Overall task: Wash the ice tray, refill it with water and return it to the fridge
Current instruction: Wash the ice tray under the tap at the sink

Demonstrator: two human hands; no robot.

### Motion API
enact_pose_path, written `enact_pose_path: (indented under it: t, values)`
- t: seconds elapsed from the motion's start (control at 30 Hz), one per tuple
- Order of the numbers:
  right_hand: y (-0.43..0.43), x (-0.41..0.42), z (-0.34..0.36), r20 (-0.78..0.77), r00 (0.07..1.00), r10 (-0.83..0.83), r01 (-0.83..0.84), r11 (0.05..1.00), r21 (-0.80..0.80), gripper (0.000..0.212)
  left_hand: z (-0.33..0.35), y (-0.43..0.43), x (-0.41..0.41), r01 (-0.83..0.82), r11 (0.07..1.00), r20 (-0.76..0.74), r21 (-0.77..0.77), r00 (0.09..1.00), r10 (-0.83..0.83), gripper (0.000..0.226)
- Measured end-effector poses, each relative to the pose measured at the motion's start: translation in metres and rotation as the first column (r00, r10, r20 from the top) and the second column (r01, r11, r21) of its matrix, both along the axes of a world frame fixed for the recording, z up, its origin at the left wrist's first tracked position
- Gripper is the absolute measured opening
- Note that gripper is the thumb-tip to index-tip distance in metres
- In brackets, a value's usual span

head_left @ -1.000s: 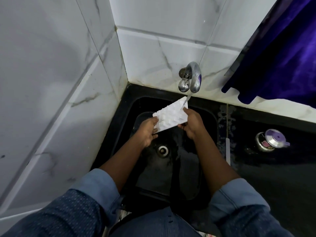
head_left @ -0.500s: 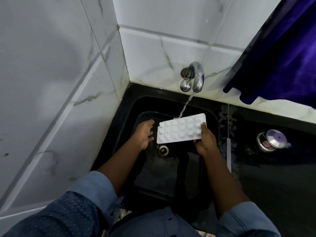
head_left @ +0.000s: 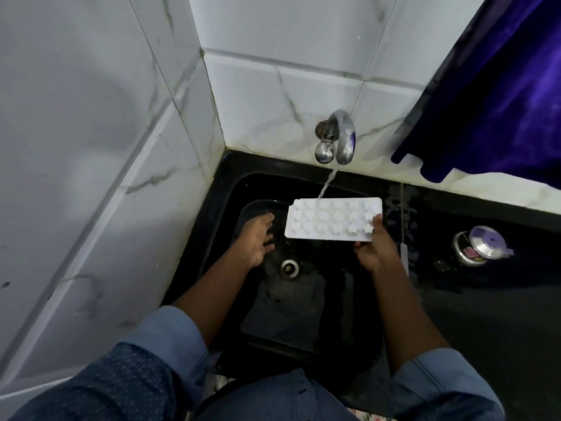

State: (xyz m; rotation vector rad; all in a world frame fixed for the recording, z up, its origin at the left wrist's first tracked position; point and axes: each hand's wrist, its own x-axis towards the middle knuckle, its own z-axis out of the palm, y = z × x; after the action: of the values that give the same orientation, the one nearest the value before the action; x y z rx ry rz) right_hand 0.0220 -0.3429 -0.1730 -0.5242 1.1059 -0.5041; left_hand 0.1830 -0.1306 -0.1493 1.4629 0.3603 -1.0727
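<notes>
Here, ice tray (head_left: 329,221) flat under water (head_left: 326,185) from the tap (head_left: 341,138), right hand (head_left: 376,252) gripping its right end, left hand (head_left: 255,238) loose, holding nothing, over black sink (head_left: 230,185).

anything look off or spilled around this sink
Nothing looks damaged. The black counter just right of the sink is splashed wet. The ice tray is gripped at one end by the right hand only, and the tap stream hits its far edge, not the middle.
</notes>
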Motion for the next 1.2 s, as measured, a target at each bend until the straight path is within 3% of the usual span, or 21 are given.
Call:
enact_pose_path:
  t: [0.27, 0.53, 0.57, 0.63, 0.67, 0.77, 0.93, 1.07, 1.2]
  values:
    - [0.000, 0.021, 0.015, 0.019, 1.000, -0.008, 0.009, 1.000, -0.030, 0.026, 0.001, 0.010, 0.004, -0.032, 0.999, -0.029, -0.005, 0.999, 0.032, 0.042]
    - [0.020, -0.019, 0.040, -0.075, 0.997, -0.027, 0.024, 0.999, -0.043, 0.020, -0.007, 0.014, 0.000, -0.052, 0.999, -0.044, -0.010, 0.998, 0.052, 0.038]
    - [0.023, -0.024, 0.044, -0.083, 0.995, -0.054, 0.049, 0.997, -0.053, 0.021, -0.007, 0.013, -0.002, -0.053, 0.999, -0.049, -0.008, 0.997, 0.053, 0.037]
    - [0.033, -0.031, 0.055, -0.116, 0.985, -0.125, 0.116, 0.990, -0.084, 0.049, -0.008, 0.011, -0.006, -0.045, 0.999, -0.058, -0.007, 0.997, 0.044, 0.038]
    - [0.037, -0.032, 0.057, -0.130, 0.983, -0.131, 0.119, 0.988, -0.100, 0.051, -0.009, 0.010, -0.008, -0.039, 0.999, -0.064, -0.007, 0.997, 0.039, 0.039]
    - [0.029, -0.031, 0.044, -0.123, 0.991, -0.060, 0.051, 0.996, -0.071, 0.018, -0.010, 0.007, -0.014, -0.022, 1.000, -0.054, -0.008, 0.998, 0.021, 0.040]
    - [0.013, -0.008, 0.014, -0.022, 0.999, 0.048, -0.048, 0.999, -0.009, 0.028, -0.008, 0.001, -0.015, -0.016, 0.998, 0.052, 0.067, 0.999, 0.013, 0.024]
    - [0.015, 0.025, 0.019, 0.009, 0.997, 0.076, -0.076, 0.997, 0.000, 0.032, -0.005, 0.002, -0.004, -0.041, 0.999, 0.044, 0.013, 0.998, 0.041, 0.033]
    - [0.022, 0.056, 0.023, 0.032, 0.992, 0.119, -0.119, 0.993, 0.004, 0.022, 0.005, 0.008, 0.011, -0.214, 0.975, 0.106, -0.059, 0.970, 0.220, 0.025]
